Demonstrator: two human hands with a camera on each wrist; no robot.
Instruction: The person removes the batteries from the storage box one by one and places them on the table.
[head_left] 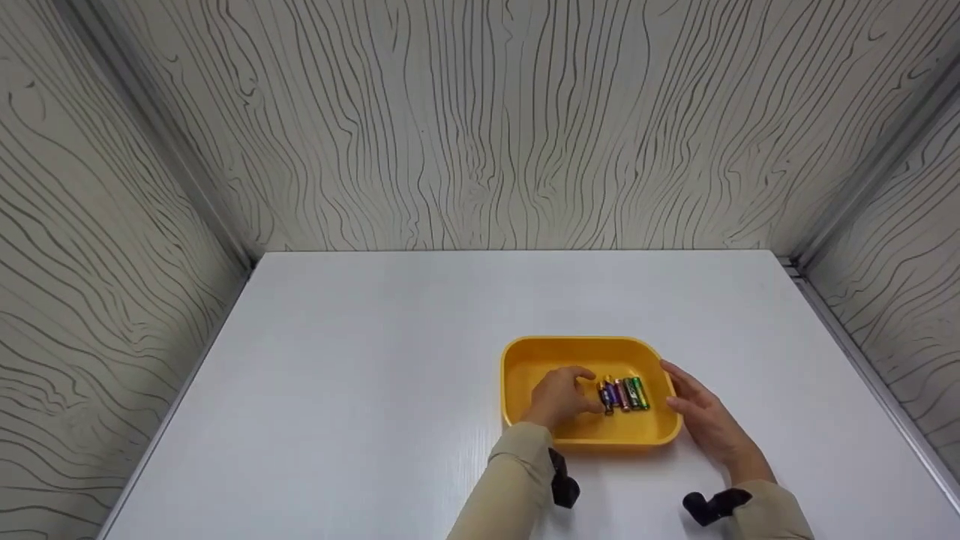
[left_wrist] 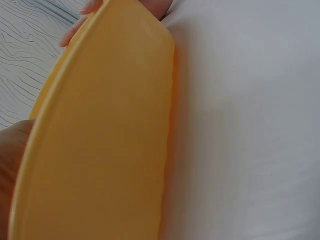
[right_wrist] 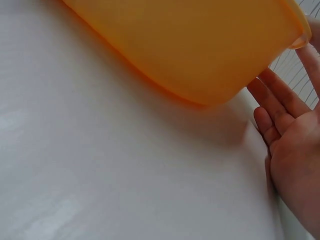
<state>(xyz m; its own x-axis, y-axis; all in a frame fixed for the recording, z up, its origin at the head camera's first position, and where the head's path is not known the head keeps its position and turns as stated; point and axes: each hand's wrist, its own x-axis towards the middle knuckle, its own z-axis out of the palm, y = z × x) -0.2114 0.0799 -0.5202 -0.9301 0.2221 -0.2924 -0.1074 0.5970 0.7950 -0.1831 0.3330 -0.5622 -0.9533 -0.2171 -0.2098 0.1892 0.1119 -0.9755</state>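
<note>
- A yellow tray sits on the white worktop, right of centre and near the front edge.
- A row of small batteries lies side by side inside the tray.
- The left hand reaches into the tray, its fingers curled at the leftmost battery; whether they pinch it I cannot tell.
- The right hand rests against the tray's right outer wall, fingers straight and slightly apart.
- Wood-grain panels wall in the worktop.
</note>
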